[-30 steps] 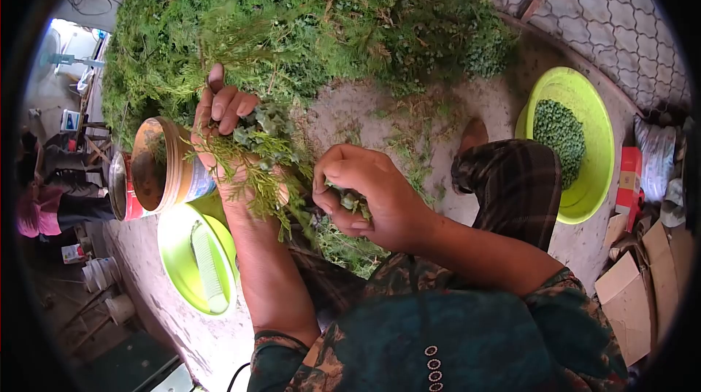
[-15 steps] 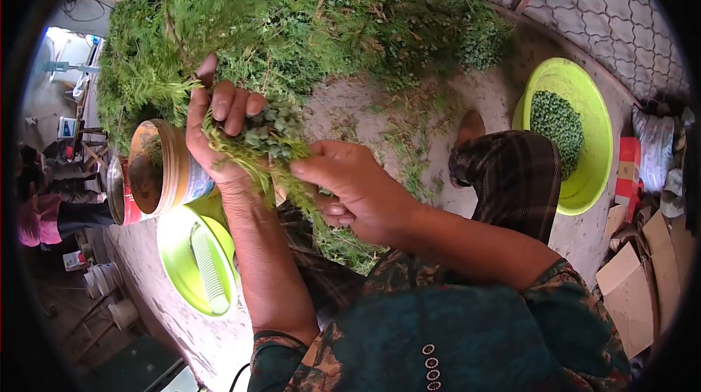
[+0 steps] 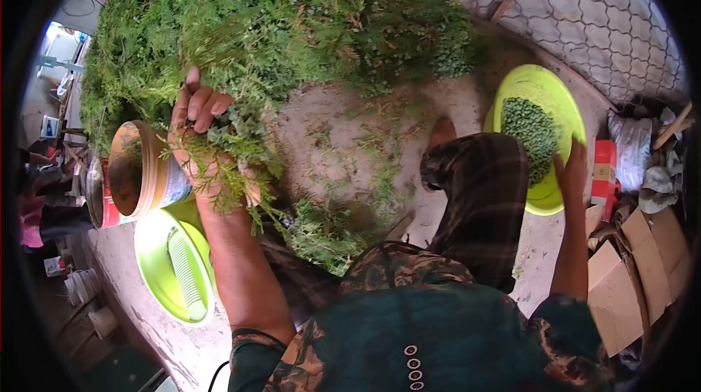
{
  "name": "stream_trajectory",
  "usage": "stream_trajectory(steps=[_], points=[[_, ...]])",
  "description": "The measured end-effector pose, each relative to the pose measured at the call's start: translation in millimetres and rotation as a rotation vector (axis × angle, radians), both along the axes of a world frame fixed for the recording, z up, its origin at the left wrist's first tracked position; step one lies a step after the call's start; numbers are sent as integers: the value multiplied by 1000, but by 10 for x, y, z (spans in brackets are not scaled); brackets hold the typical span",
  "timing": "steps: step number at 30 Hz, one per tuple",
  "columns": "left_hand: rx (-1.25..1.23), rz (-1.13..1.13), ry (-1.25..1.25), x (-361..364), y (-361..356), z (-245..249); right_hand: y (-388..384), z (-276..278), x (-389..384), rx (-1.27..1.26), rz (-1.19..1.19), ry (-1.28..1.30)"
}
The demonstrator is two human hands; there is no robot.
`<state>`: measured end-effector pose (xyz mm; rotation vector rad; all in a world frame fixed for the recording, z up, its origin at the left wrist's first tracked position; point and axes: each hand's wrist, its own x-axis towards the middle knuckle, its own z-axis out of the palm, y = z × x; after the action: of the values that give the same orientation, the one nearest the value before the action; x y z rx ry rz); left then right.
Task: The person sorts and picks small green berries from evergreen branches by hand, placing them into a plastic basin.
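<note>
My left hand (image 3: 196,116) is closed around a leafy evergreen sprig (image 3: 244,145) bearing clustered pale green cones. The sprig's feathery tips hang over my wrist. On the right, my right hand (image 3: 572,169) is at the near rim of a yellow-green basin (image 3: 566,96), its thumb apart from its outstretched fingers. Nothing shows between them. Inside that basin lies a heap of small green cones (image 3: 527,132). A large pile of cut evergreen branches (image 3: 277,19) spreads across the floor in front of me.
At left stand an open plastic bucket (image 3: 150,180) and a second yellow-green basin (image 3: 150,286) with a ridged insert. Loose sprigs (image 3: 328,235) litter the floor by my legs. Cardboard (image 3: 621,297) and a red box (image 3: 603,173) sit right, below wire mesh (image 3: 595,19).
My right hand has left the sprig and moved right to the basin of cones. The left hand keeps its hold on the sprig. The view has shifted slightly.
</note>
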<state>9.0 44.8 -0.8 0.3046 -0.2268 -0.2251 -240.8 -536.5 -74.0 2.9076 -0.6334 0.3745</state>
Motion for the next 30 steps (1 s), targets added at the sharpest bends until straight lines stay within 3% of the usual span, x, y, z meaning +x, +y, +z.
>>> stream_trajectory(steps=[1,2,3,5,9,11,15,22,30], points=[[-12,1,0,1,7,-2,-50,-238,-388,87,85,-90],[31,13,-13,-17,14,5,190,-291,-774,400,-192,66],[77,21,-25,-20,26,1,259,-504,-1336,576,-39,313],[61,-26,-43,36,75,-53,882,-606,-2030,784,-144,792],[64,-50,-122,78,70,-88,1525,-568,-2421,942,-270,750],[126,47,38,33,-23,-29,1540,-494,-2329,951,-281,689],[45,-80,19,77,-17,-72,1530,-362,-2123,958,-274,617],[99,-31,34,-63,-61,25,1400,-80,-1545,961,-196,483],[240,13,-21,-544,51,355,1481,223,479,996,168,41]])
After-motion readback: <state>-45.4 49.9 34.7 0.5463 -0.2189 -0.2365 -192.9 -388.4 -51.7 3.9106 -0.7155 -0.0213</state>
